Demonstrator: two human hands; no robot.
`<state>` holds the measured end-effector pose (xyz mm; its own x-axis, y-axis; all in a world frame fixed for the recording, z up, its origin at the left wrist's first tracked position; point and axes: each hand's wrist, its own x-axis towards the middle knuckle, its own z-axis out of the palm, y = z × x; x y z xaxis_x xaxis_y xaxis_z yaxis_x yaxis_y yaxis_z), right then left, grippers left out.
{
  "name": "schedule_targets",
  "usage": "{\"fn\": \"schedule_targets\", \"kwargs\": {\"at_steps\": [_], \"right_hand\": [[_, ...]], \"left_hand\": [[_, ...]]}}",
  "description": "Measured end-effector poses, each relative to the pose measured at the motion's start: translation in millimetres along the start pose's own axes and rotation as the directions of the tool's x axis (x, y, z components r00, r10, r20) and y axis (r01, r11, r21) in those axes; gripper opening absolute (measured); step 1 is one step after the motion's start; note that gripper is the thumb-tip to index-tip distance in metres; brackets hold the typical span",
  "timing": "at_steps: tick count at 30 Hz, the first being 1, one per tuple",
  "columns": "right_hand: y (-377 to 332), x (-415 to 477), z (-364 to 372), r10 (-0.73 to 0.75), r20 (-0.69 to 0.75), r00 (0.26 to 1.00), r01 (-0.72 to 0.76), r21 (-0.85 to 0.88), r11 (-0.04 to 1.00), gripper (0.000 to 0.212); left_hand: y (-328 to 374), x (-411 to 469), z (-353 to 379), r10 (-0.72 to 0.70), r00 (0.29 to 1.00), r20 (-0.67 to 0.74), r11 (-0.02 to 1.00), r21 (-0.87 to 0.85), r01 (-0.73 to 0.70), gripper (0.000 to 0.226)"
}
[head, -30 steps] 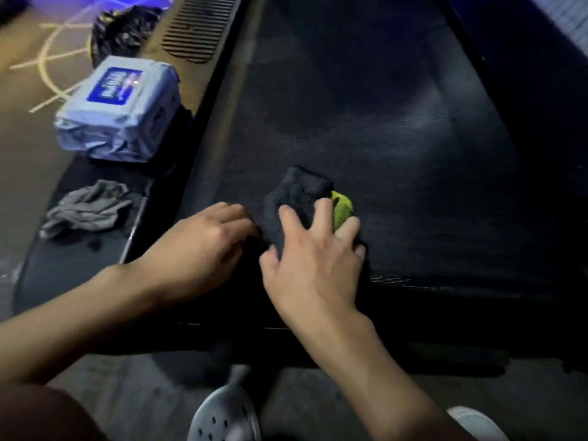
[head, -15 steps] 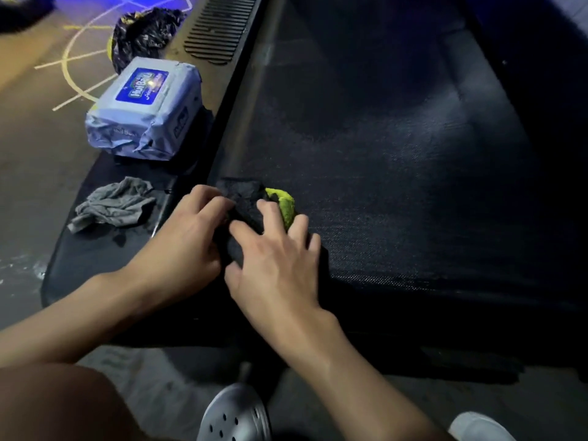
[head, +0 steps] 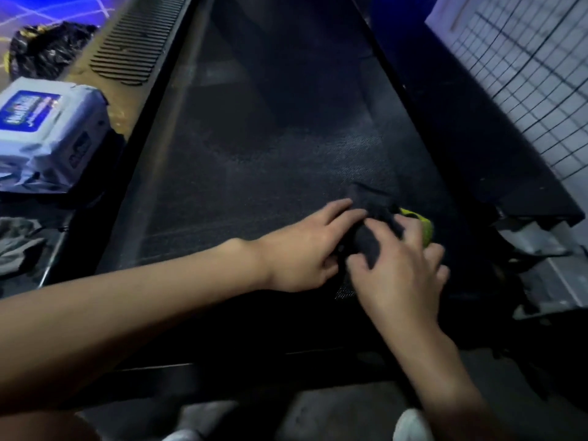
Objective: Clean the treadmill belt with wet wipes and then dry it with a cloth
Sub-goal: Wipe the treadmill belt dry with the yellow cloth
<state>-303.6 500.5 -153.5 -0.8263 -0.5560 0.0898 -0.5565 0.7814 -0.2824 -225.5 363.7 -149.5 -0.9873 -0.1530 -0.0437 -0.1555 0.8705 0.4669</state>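
Note:
A dark cloth (head: 370, 237) with a yellow-green edge lies on the black treadmill belt (head: 254, 160), near its rear right corner. My left hand (head: 305, 246) presses on the cloth's left side with straight fingers. My right hand (head: 401, 268) lies flat over its right side, fingers spread, covering much of it. A pack of wet wipes (head: 44, 135) sits on the left side rail. A crumpled used wipe (head: 16, 246) lies on the rail nearer to me.
A black plastic bag (head: 44, 49) sits on the floor at the far left. A wire grid wall (head: 525, 84) runs close along the treadmill's right rail. My shoes (head: 410, 424) show below the belt's rear end.
Both hands have slid the cloth across the belt from its left side to its right side. The view has swung right with them.

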Motion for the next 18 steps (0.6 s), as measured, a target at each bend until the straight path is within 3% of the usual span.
{"fn": "schedule_targets", "kwargs": {"at_steps": [3, 6, 11, 15, 18], "right_hand": [[33, 24, -10, 0.169, -0.041, 0.985, -0.169, 0.007, 0.986, 0.055], [34, 39, -11, 0.24, -0.013, 0.971, -0.24, -0.031, 0.97, 0.055], [-5, 48, 1, 0.133, 0.005, 0.991, -0.133, -0.023, 0.991, 0.049], [-48, 55, 13, -0.005, 0.056, 0.998, 0.006, -0.012, 1.0, 0.047], [-83, 48, 25, -0.137, 0.082, 0.987, 0.136, 0.017, 0.991, 0.046]], "left_hand": [[-1, 11, -1, 0.028, 0.999, -0.02, 0.981, 0.191, -0.024, 0.071], [-16, 7, -14, -0.065, 0.994, -0.093, 0.92, 0.38, 0.096, 0.048], [-35, -20, -21, -0.132, 0.991, -0.033, 0.912, 0.387, 0.135, 0.052], [-41, -43, -23, -0.118, 0.988, -0.104, 0.924, 0.353, 0.147, 0.042], [-59, -63, -31, -0.235, 0.96, -0.153, 0.929, 0.254, 0.268, 0.033]]}}
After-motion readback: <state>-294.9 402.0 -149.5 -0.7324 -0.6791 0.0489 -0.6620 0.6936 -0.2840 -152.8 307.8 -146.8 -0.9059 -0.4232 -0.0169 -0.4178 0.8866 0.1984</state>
